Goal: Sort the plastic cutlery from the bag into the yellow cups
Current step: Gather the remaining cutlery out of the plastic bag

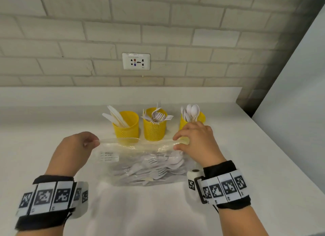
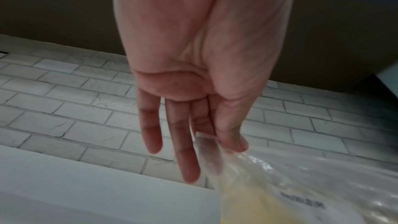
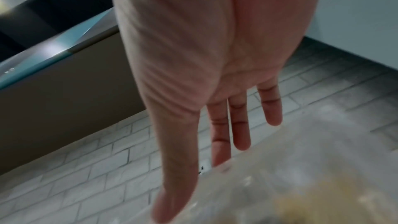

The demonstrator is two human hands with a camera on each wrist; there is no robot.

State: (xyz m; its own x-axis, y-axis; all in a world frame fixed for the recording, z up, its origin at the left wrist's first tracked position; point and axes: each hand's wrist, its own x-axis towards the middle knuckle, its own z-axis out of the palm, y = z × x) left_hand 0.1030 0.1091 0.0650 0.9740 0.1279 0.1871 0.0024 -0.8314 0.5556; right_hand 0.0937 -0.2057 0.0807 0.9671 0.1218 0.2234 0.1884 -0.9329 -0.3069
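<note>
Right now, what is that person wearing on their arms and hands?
Both hands are bare: no gloves or sleeves show. The left wrist and right wrist each carry a black fabric band wrapped with white tiles printed with black square code patterns. A small white device with a dark lens sits on the right band.

place: kitchen or break room | signs: white counter (image 1: 246,148), pale brick wall (image 1: 70,33), wall socket (image 1: 136,61) mid frame, yellow cups (image 1: 154,128) holding plastic cutlery

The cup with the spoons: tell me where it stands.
In the head view, the spoon cup stands rightmost in the row of three, beside the fork cup, partly hidden behind the right hand.
</note>
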